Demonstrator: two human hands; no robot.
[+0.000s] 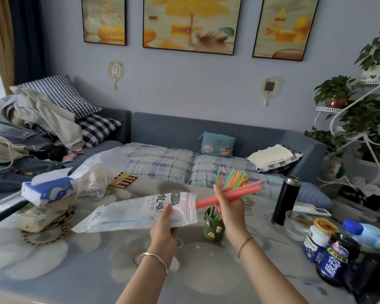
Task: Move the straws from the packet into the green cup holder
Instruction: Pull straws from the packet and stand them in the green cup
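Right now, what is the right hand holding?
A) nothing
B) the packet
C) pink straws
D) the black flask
C: the right hand grips pink straws above the green cup holder, while the left hand holds the packet.

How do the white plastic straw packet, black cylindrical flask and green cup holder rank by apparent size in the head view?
Largest: white plastic straw packet.
Then: black cylindrical flask, though farther away.
Smallest: green cup holder.
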